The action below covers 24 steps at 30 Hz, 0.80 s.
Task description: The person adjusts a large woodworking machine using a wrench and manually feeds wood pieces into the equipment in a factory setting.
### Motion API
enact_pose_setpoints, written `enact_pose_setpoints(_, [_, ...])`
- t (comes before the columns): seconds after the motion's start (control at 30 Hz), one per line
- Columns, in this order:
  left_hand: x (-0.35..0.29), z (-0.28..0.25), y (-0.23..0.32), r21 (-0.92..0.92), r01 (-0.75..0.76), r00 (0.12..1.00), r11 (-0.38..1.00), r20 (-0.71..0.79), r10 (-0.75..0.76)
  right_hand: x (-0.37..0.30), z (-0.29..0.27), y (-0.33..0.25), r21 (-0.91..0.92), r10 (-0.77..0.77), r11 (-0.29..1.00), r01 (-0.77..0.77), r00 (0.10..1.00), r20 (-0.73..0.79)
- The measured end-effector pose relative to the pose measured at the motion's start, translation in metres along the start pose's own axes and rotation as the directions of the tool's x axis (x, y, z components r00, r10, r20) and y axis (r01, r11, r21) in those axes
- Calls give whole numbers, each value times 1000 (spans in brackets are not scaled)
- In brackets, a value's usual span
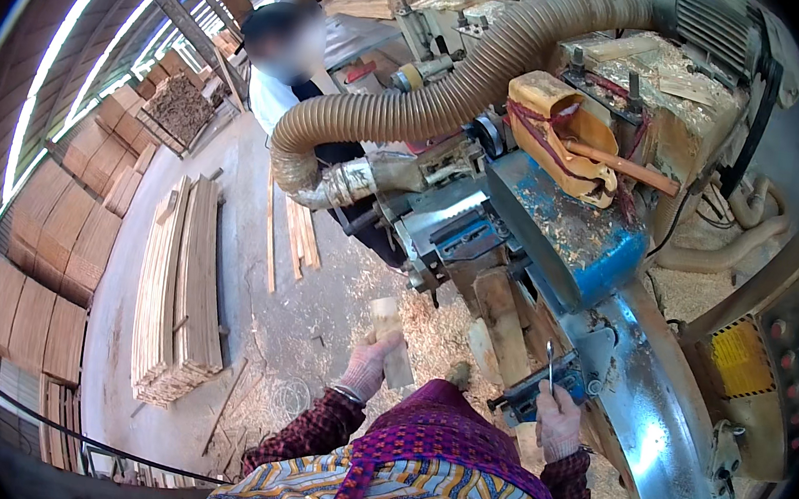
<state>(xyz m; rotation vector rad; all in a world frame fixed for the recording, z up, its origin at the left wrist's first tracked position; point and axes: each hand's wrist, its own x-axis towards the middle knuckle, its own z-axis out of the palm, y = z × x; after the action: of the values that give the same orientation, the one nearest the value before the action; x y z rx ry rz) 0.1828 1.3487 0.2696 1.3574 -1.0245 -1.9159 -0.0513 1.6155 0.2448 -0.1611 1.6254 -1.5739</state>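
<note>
My left hand [367, 366], in a light knit glove, is closed around a short flat wooden piece [385, 313]. Its upper end shows above my fingers, and a greyer part sticks out beside them. My right hand [558, 423], gloved too, grips a slim metal wrench [551, 358] that points upward. Just left of that hand is a blue clamp-like fitting [521, 401] on the woodworking machine [600, 259]. The machine's smooth metal bed [651, 437] curves down on the right. Exactly how my fingers close on the wrench is too small to tell.
A ribbed dust hose [473, 83] arches over the machine. A cut-open yellow jug [564, 140] with a wooden handle in it sits on top. Red buttons line a control panel [789, 354]. Stacked boards [179, 296] lie on the left, shavings [431, 325] below. Another person [275, 93] stands beyond the hose.
</note>
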Motion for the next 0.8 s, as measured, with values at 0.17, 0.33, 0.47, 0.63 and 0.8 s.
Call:
enact_pose_setpoints(0.17, [40, -22, 10, 10, -23, 1000, 1000, 12, 23, -8, 33, -16, 137, -62, 989, 53, 996, 62])
enact_pose_setpoints(0.33, [113, -34, 41, 120, -73, 991, 990, 118, 58, 11, 107, -32, 25, 3, 1000, -4, 999, 48])
enact_pose_setpoints(0.47, [187, -47, 70, 68, -167, 958, 984, 248, 145, 63, 194, -28, 31, 80, 996, -80, 997, -19])
enact_pose_setpoints(0.63, [285, -36, 117, 347, -417, 835, 840, 511, 204, 113, 283, -14, 113, 87, 991, -65, 975, -204])
enact_pose_setpoints(0.8, [357, 11, 160, 641, -535, 797, 550, 600, 76, 127, 322, -8, 55, 132, 991, -120, 911, -390])
